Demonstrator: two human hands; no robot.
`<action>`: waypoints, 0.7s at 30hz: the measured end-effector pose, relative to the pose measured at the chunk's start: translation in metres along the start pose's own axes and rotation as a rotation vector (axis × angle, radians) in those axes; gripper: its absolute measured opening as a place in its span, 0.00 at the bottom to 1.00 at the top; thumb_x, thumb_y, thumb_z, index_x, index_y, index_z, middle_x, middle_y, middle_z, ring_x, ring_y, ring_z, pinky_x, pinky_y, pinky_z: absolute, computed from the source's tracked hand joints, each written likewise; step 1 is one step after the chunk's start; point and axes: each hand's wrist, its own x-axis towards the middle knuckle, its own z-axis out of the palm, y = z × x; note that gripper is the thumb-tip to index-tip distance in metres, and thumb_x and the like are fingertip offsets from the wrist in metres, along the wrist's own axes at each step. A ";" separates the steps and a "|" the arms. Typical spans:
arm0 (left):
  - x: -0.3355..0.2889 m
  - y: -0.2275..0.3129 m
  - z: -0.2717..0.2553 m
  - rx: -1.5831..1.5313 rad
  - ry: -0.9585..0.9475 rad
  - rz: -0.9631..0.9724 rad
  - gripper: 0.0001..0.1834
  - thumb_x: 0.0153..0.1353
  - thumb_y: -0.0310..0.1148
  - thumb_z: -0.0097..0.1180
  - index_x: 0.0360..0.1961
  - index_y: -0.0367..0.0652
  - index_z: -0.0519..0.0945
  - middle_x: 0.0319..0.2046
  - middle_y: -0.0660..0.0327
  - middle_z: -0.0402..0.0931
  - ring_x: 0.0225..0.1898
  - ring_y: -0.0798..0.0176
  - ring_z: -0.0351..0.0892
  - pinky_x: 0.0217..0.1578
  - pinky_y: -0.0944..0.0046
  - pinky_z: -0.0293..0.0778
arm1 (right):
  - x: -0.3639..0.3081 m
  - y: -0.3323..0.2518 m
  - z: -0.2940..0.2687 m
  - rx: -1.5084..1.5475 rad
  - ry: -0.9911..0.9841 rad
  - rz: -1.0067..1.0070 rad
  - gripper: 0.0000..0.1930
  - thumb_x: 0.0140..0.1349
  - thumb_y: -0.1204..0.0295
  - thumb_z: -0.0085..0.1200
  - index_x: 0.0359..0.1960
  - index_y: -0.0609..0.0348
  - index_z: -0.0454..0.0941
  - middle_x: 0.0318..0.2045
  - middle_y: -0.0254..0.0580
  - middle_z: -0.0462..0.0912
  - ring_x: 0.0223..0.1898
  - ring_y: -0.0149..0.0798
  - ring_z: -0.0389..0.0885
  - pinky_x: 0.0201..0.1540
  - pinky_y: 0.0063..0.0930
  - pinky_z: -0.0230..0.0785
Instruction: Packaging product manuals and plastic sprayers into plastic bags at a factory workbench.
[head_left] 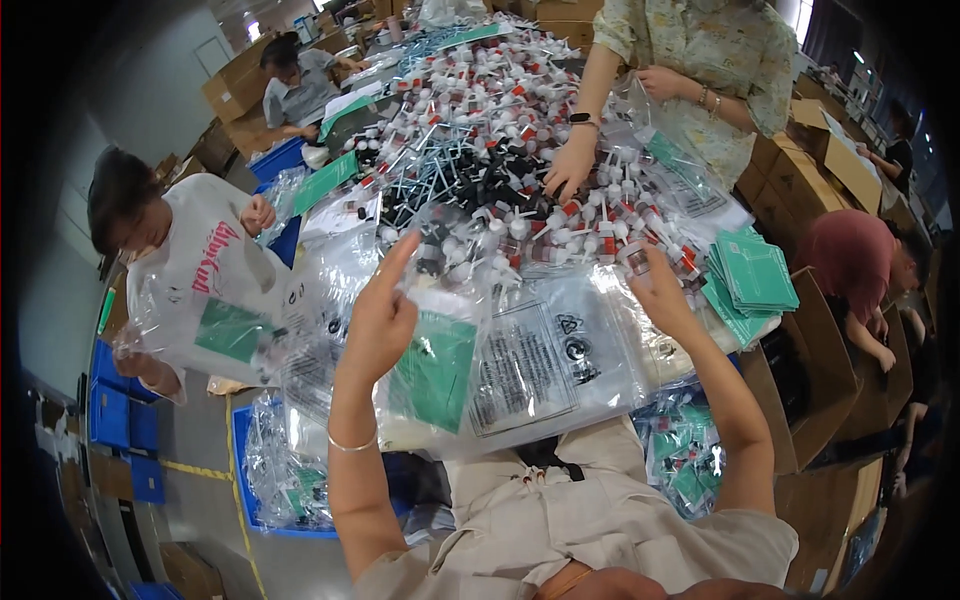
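Observation:
My left hand (380,325) is at the side of a clear plastic bag (432,300), its index finger stretched upward and the other fingers curled at the film. Inside that bag lies a green card (435,372). My right hand (665,295) has a small clear bottle (634,260) with a white cap between thumb and fingers, at the near right edge of the heap. Beneath both hands, flat printed plastic bags (540,360) lie stacked. The heap ahead holds white-capped bottles (480,110), black plastic parts (490,170) and metal rods (430,175).
Green cards (755,275) are stacked at the right, beside an open carton (810,370). A co-worker's hand (570,170) reaches into the heap from across. Another person (205,235) at the left handles a bag. Filled bags lie in a blue bin (240,450) below.

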 end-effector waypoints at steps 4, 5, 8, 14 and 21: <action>0.007 0.034 0.040 0.197 -0.232 0.158 0.39 0.44 0.15 0.40 0.63 0.45 0.59 0.61 0.54 0.59 0.44 0.55 0.76 0.38 0.65 0.71 | 0.023 -0.076 -0.045 1.516 -0.498 0.588 0.26 0.61 0.69 0.46 0.60 0.63 0.56 0.45 0.51 0.75 0.34 0.36 0.78 0.29 0.23 0.69; 0.004 0.037 0.059 0.234 -0.318 0.145 0.39 0.44 0.16 0.42 0.63 0.44 0.57 0.61 0.53 0.58 0.44 0.52 0.76 0.37 0.62 0.72 | 0.022 -0.083 -0.040 1.518 -0.506 0.590 0.26 0.61 0.69 0.46 0.60 0.63 0.56 0.45 0.51 0.75 0.34 0.36 0.78 0.29 0.23 0.69; -0.016 0.035 0.095 0.391 -0.324 0.230 0.40 0.44 0.21 0.48 0.63 0.38 0.52 0.61 0.49 0.57 0.37 0.46 0.77 0.31 0.54 0.74 | 0.015 -0.104 -0.025 1.581 -0.871 0.728 0.22 0.61 0.71 0.47 0.56 0.65 0.62 0.46 0.52 0.74 0.37 0.37 0.78 0.32 0.27 0.70; -0.040 0.040 0.114 0.185 -0.272 0.189 0.41 0.43 0.24 0.52 0.62 0.34 0.53 0.62 0.51 0.55 0.37 0.50 0.78 0.25 0.57 0.74 | -0.012 -0.096 0.043 1.664 -1.049 0.794 0.19 0.60 0.68 0.51 0.50 0.65 0.67 0.46 0.48 0.75 0.41 0.37 0.77 0.37 0.31 0.72; -0.046 0.046 0.112 0.118 -0.134 0.305 0.41 0.42 0.20 0.50 0.62 0.34 0.52 0.63 0.52 0.53 0.42 0.49 0.75 0.29 0.57 0.74 | -0.001 -0.123 0.112 1.166 -0.904 0.086 0.18 0.64 0.67 0.45 0.52 0.61 0.68 0.50 0.42 0.73 0.51 0.40 0.72 0.54 0.31 0.65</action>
